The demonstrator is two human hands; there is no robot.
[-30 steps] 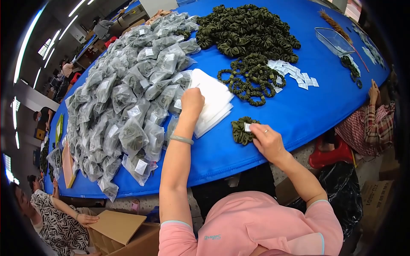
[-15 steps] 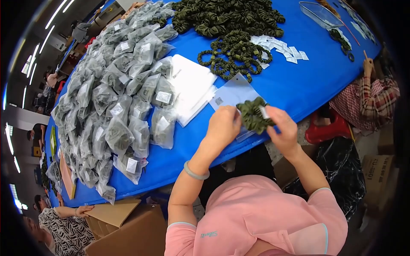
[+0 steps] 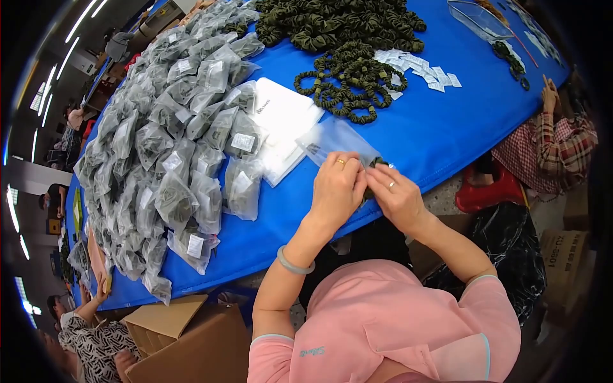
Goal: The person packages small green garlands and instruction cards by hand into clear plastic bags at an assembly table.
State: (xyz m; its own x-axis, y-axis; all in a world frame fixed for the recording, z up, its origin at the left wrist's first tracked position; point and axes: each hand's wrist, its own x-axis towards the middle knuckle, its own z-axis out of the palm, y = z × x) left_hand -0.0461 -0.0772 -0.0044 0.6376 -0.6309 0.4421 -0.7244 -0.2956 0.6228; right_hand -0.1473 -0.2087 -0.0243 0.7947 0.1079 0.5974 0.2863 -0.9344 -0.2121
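Note:
My left hand (image 3: pixel 340 188) is closed on the edge of a clear plastic bag (image 3: pixel 341 142), which lies towards the stack of flat white bags (image 3: pixel 284 118). Right beside it, my right hand (image 3: pixel 397 195) has its fingers bent round a dark green scrunchie (image 3: pixel 378 163), mostly hidden behind the fingers at the bag's near end. How far the scrunchie is inside the bag cannot be made out. Farther up the table lie loose green scrunchies (image 3: pixel 351 83) and small white labels (image 3: pixel 424 69).
Many filled bags (image 3: pixel 172 163) cover the left of the blue table (image 3: pixel 447 127). A wire basket (image 3: pixel 479 20) stands at the far right. Co-workers sit at the right (image 3: pixel 555 150) and lower left (image 3: pixel 96 338), by a cardboard box (image 3: pixel 198 351). A red stool (image 3: pixel 488 188) is at right.
Both hands have come together at the bag, and the scrunchie has gone mostly out of sight behind the fingers. At lower left the co-worker's arm has moved up to the table edge.

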